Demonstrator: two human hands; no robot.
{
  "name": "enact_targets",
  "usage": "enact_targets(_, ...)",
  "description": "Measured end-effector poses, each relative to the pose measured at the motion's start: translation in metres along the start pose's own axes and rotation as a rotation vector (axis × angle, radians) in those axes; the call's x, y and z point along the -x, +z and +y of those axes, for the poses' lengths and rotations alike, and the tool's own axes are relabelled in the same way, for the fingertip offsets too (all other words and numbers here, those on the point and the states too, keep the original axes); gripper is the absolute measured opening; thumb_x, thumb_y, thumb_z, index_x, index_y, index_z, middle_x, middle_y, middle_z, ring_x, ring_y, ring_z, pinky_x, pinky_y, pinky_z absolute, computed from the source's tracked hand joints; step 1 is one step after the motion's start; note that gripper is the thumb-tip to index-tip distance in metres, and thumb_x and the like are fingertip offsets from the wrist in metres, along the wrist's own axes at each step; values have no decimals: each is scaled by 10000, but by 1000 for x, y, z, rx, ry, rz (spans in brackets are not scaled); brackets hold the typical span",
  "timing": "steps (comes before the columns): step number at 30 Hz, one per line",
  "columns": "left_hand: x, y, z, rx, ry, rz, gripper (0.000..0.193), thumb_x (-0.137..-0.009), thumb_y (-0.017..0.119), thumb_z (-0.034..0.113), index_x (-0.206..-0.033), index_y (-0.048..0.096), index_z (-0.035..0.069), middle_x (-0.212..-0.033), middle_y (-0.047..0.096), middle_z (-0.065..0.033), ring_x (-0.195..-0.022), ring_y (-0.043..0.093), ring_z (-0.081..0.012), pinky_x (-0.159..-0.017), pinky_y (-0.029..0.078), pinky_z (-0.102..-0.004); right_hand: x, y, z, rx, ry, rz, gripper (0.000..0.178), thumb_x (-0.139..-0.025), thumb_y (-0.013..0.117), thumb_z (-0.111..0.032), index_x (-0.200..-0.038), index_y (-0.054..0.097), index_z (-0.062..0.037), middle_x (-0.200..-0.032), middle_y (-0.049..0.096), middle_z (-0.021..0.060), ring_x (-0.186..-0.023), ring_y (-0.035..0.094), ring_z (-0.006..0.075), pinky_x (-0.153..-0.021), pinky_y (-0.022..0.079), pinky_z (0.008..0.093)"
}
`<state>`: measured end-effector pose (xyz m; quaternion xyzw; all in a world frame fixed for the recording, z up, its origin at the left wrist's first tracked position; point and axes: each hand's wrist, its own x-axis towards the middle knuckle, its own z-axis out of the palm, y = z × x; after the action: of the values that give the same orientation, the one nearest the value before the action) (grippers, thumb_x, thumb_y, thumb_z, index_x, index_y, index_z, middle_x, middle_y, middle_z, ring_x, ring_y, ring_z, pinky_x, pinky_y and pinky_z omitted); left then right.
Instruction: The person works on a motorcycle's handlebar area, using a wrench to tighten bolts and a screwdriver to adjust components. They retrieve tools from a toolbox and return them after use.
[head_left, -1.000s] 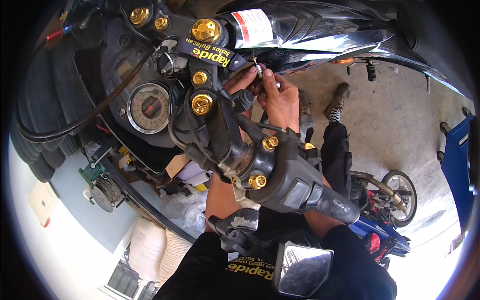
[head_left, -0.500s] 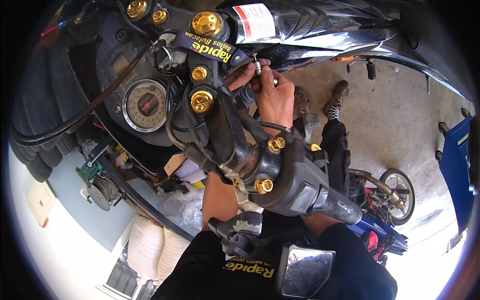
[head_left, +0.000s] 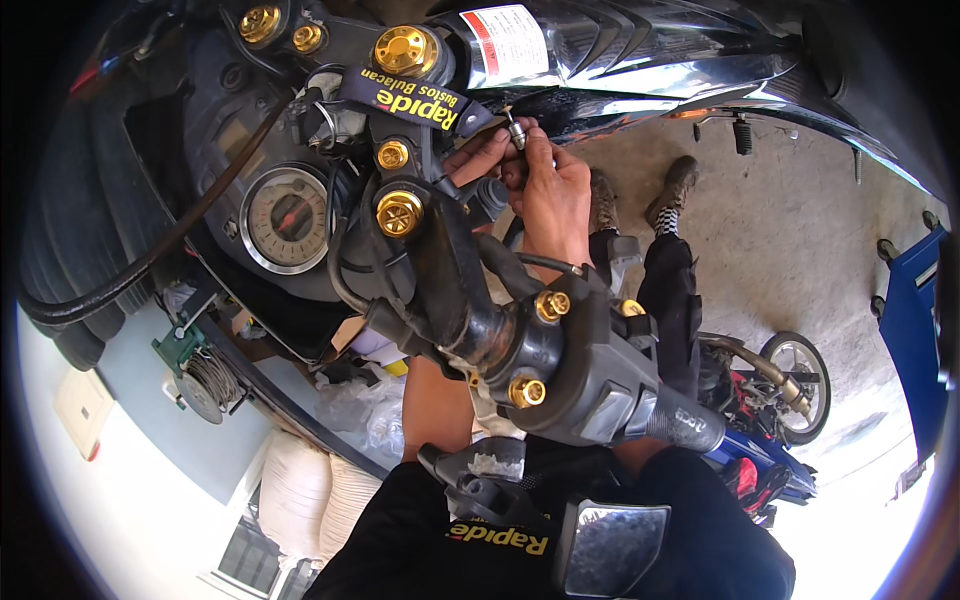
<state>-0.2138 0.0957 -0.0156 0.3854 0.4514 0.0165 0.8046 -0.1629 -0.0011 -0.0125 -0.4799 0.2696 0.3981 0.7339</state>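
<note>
Beyond the motorcycle's black handlebar (head_left: 445,255), my two hands meet close together. My left hand (head_left: 477,156) is closed, its fingers pinching a small silver cylindrical piece (head_left: 516,135) from the left. A thin brass-coloured tip sticks up from that piece. From the right, my right hand (head_left: 557,200) has thumb and fingers pressed together against the same piece. The lower fingers of both hands are partly hidden. A dark lanyard strap (head_left: 410,98) hangs just left of the hands, and the bike's glossy black body panel (head_left: 640,85) lies just beyond them.
Gold bolts (head_left: 400,213) top the handlebar clamps, beside a round gauge (head_left: 286,220). A switch housing with a grip (head_left: 680,420) and a mirror (head_left: 615,548) are near me. Another motorcycle (head_left: 790,385) stands at right, by a blue cabinet (head_left: 912,330). Stacked tyres (head_left: 85,230) are at left.
The silver piece has tilted slightly, its top leaning left, and my right fingertips have shifted a little on it. The handlebar and gauge sit slightly further left in view.
</note>
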Motion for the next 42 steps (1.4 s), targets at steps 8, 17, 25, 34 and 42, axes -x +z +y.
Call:
enact_targets(8,-14,-7,-14,-65,116,-61,280,-990,674,130,-1247,643,22,-1178,713,-124,-1129,649,-216,-1019,488,-374,-1,-7,16,327,-281,41,414,-1095,536,-330,-1078,695,52,-771,640,25,-670,549,87,-598,423,273)
enact_targets(17,-5,-15,-6,-11,42,-73,267,-985,688,129,-1229,658,25,-1175,718,-139,-1161,654,-241,-1048,482,-385,4,-3,6,296,-179,28,404,-1098,509,-289,-1070,684,75,-827,661,65,-770,609,136,-685,494,326)
enact_targets(25,-1,4,2,-26,31,-33,225,-987,695,142,-1182,685,30,-1171,718,-121,-1128,668,-222,-997,508,-348,-6,1,13,12,-76,11,388,-1077,527,-286,-1073,684,68,-829,686,83,-769,620,136,-695,500,319)
enact_targets(34,-8,-12,-15,-108,138,14,217,-990,698,136,-1178,704,27,-1157,729,-113,-1108,677,-202,-990,522,-331,-4,6,11,-70,-81,-12,297,-1084,568,-292,-1095,695,-25,-763,592,-26,-613,485,27,-507,352,209)
enact_targets(42,-3,5,-11,-83,101,45,249,-1016,672,160,-1224,692,25,-1186,714,-104,-1105,662,-187,-981,512,-323,-2,-4,11,251,-242,61,427,-1086,521,-332,-987,678,52,-766,624,42,-664,545,90,-601,432,280)
